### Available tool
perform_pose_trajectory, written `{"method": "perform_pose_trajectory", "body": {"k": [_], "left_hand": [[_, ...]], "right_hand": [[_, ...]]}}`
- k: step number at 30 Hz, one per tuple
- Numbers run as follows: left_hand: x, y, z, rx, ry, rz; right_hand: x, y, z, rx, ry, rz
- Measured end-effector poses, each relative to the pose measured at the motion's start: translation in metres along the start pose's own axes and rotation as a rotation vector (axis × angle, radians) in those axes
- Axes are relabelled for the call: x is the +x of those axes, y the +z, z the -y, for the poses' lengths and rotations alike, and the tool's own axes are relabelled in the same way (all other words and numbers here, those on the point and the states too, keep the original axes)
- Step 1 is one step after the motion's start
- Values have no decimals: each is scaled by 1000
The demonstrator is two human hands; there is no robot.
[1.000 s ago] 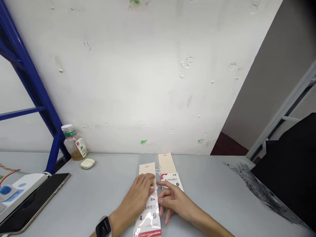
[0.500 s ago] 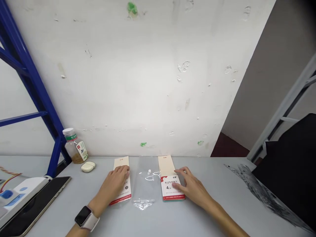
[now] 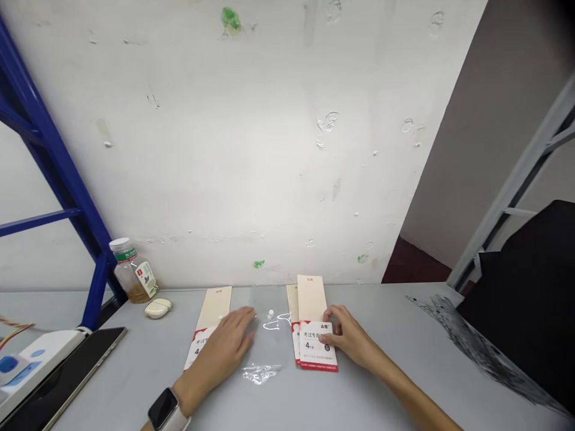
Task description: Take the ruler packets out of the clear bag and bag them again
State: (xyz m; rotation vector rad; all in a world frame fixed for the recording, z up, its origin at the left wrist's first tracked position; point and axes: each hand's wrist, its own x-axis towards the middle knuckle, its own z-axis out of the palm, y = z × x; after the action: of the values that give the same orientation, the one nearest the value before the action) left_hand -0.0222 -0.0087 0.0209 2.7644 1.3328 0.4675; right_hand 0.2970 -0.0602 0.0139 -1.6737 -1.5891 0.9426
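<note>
The right hand [image 3: 345, 335] grips the right edge of a long, flat packet with a cream upper part and a white lower label bordered in red [image 3: 314, 328], thumb on the front. This packet lies over a matching cream, white and red packet [image 3: 293, 311], whose left edge shows from beneath it. The left hand [image 3: 224, 344] is open, its fingers extended and holding nothing; its fingertips reach the left edge of a clear, flat plastic bag with a small white button [image 3: 269, 338], though contact is hard to tell. A third cream packet with a red-and-white label [image 3: 212, 312] lies on the grey surface [image 3: 350, 401], partly hidden behind the left hand. The bag lies between this packet and the overlapping pair. A dark-faced watch with a pale strap [image 3: 163, 409] sits on the left wrist.
</note>
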Motion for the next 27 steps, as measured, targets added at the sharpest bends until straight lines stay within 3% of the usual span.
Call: {"method": "perform_pose_trajectory", "body": {"k": [3,7,12,15,24,27], "left_hand": [[-1,3,-17,-46,77,-6],[-1,3,-28,10,36,-29],[1,3,-35,94,40,11],[2,6,-39,81,42,21],[1,13,-40,-171,56,-117],[0,10,-42,-236,85,-112]], "right_hand": [[6,-2,-4,113,-54,-27],[6,0,0,355,-97,-27],[-7,8,15,512,-12,229],[-12,13,17,521,38,303],[-11,10,17,388,91,334],[-10,13,16,383,81,344]]}}
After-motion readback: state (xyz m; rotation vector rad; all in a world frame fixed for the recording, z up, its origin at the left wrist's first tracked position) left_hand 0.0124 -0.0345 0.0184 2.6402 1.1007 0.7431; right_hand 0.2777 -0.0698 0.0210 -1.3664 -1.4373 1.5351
